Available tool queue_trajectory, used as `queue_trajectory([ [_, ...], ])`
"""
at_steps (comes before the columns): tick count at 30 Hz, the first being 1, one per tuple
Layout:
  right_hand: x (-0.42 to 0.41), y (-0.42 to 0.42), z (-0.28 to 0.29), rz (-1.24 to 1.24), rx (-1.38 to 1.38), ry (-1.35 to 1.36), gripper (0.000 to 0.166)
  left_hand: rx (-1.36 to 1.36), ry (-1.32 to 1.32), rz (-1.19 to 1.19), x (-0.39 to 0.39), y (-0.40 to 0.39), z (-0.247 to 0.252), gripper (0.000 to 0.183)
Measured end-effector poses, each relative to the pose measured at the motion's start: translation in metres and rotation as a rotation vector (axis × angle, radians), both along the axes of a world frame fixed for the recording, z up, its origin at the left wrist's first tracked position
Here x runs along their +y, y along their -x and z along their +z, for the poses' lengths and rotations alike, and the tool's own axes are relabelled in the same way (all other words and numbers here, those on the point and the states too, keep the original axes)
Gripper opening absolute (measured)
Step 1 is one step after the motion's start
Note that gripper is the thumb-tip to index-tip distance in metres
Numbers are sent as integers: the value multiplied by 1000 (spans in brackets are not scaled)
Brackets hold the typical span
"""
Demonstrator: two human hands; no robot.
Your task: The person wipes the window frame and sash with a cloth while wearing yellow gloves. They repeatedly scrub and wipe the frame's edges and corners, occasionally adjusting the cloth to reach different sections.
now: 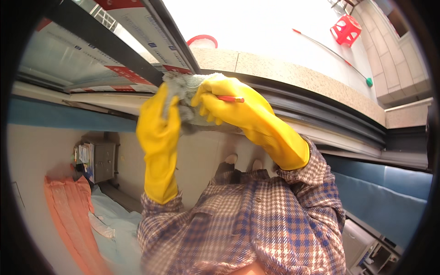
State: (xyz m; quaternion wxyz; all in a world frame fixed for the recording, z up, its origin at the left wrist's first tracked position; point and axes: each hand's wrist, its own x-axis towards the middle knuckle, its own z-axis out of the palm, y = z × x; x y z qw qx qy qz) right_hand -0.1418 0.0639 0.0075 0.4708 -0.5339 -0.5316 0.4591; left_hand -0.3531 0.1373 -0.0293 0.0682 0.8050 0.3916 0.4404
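Both of my hands wear yellow rubber gloves and meet at a dirty grey-green cloth (187, 91) above the window sill. My left hand (160, 117) grips the cloth's left side. In my right hand (223, 99) is a thin tool with a red handle (231, 99), and its fingers also touch the cloth. The tool's far end is hidden by the glove and cloth. Just behind the cloth stands a dark window frame (178, 44), its glass covered with printed protective film.
Black sliding-window tracks (319, 110) run right beside a speckled stone ledge (275, 74). Beyond are a red plastic stool (346, 30), a long pole with a green end (335, 50) and a red-rimmed basin (202, 41). A grey cabinet (104, 161) stands below left.
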Motion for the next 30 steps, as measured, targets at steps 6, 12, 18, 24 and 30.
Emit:
queue_trajectory([
  [6, -49, -33, 28, -129, -12, 292, 26, 221, -5, -227, -34, -55, -2, 43],
  [12, -156, -85, 41, -598, -104, 377, 20, 57, -308, -571, -96, -156, -27, 37],
  [18, -262, -112, 74, -1042, -789, 576, 24, -264, 618, -1505, -151, -216, -13, 29],
  [24, -339, -101, 67, -951, -302, 158, 34, -81, 974, -1169, -105, -135, 51, 39],
  [30, -342, -126, 29, -909, 236, -433, 46, -360, 1000, -1014, -88, -116, 55, 46],
])
